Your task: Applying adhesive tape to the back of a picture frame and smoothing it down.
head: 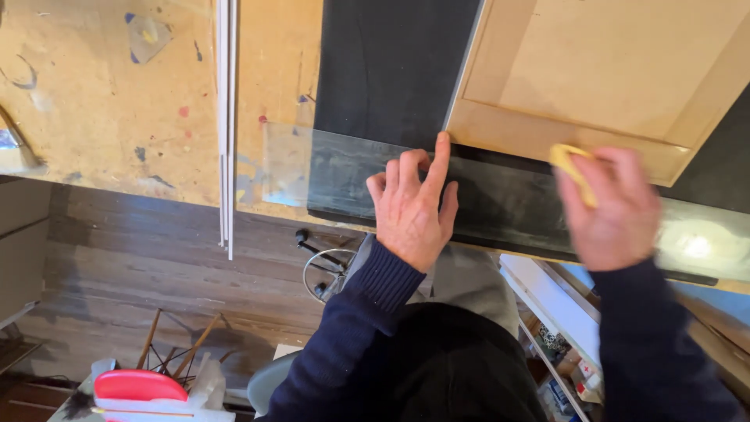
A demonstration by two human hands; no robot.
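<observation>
A small yellow pad (569,162) is pinched in the blurred right hand (613,207), right at the lower edge of the wooden panel (594,78), whose long side runs from 9 to 3 o'clock. The left hand (412,207) is laid flat with fingers (439,160) released, on the clear sheet (344,168) over the black board (387,70), at 9 o'clock from the pad. So the pad's hand is nearer the panel on this paint-spattered worktop (101,94).

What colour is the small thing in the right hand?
Yellow, held in the right hand; head view.

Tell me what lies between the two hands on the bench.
In the head view, between the left hand and the right hand runs the lower edge of the wooden panel, with the dark sheet under clear film below it. The right hand holds something yellow.
</observation>
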